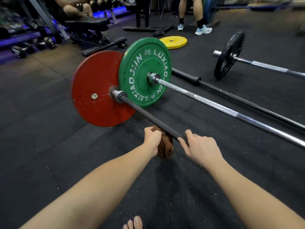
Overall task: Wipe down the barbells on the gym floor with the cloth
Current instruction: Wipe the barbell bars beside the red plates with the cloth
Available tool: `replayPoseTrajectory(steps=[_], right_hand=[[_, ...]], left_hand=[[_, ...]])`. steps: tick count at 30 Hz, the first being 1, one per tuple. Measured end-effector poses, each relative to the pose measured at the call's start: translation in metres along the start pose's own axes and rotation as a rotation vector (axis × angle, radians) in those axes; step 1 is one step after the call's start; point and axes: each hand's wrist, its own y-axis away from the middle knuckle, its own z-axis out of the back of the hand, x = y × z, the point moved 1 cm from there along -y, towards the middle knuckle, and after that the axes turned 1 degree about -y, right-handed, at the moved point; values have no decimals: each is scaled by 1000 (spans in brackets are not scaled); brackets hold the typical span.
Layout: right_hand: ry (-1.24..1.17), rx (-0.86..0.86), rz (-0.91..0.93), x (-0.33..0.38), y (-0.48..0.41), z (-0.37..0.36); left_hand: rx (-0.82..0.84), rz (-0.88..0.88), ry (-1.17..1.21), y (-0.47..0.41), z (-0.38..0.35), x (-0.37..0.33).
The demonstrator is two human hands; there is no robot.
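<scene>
A dark barbell [142, 111] with a red plate [94, 83] lies on the black rubber floor in front of me. My left hand [152, 138] grips a brown cloth [165, 147] bunched against the underside of this bar. My right hand [200, 147] holds the same bar just right of the cloth, thumb and forefinger around the shaft. Behind it lies a chrome barbell [214, 105] with a green plate [145, 71]. Farther back are a thin black bar [231, 95] and a chrome bar with a black plate [228, 55].
A yellow plate [173, 42] lies flat on the floor behind the green one. A black bench [89, 23] with a seated person stands back left, beside dumbbell racks [24, 45]. Another person's legs [191, 15] stand at the back. My foot [133, 223] shows at the bottom.
</scene>
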Motion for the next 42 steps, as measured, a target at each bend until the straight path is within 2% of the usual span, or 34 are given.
replayPoseTrajectory(steps=[3, 6, 9, 12, 17, 20, 24, 29, 31, 35, 39, 42], right_hand=[[-58, -27, -71, -1, 5, 2], [-152, 160, -120, -8, 24, 5], [-139, 439, -158, -34, 52, 17], [-134, 554, -198, -57, 78, 25], [-230, 406, -278, -58, 91, 19], [-272, 441, -291, -60, 89, 20], [-169, 375, -278, -56, 93, 16], [-126, 366, -264, -55, 95, 14], [-114, 357, -255, -55, 95, 13], [-101, 342, -239, -55, 95, 11], [-90, 313, -232, -54, 96, 13], [-82, 299, -224, -52, 97, 16]], left_hand=[[130, 34, -115, 17, -8, 22], [182, 31, -105, 24, -13, 36], [143, -46, -145, 17, -5, 28], [39, -102, -150, 8, 6, 15], [23, -139, -205, 4, 8, 11], [110, -126, -221, 20, -5, 31], [236, -76, -223, 37, -30, 56], [33, -114, -32, 19, -28, 32], [10, -118, -26, 12, -22, 26], [70, -123, -122, 30, -22, 35], [212, -151, -244, 56, -29, 62], [223, -132, -263, 56, -30, 61]])
